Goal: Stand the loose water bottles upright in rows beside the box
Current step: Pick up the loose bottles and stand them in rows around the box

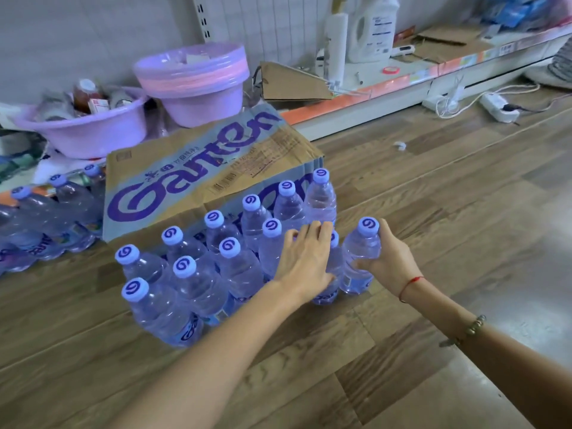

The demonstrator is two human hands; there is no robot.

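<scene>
A brown cardboard box (198,168) with purple lettering sits on the wood floor. Along its near side, several clear water bottles with pale blue caps (198,283) stand upright in two rows. My right hand (387,258) is wrapped around a bottle (360,252) standing at the right end of the near row. My left hand (306,258) rests flat, fingers together, against the neighbouring bottle (332,267), covering most of it. More bottles (46,224) stand in a cluster left of the box.
Two lilac plastic basins (198,85) sit behind the box, one holding small items. A low shelf (402,78) with detergent bottles and flattened cardboard runs along the wall. A white power strip (498,108) with cables lies on the floor at right.
</scene>
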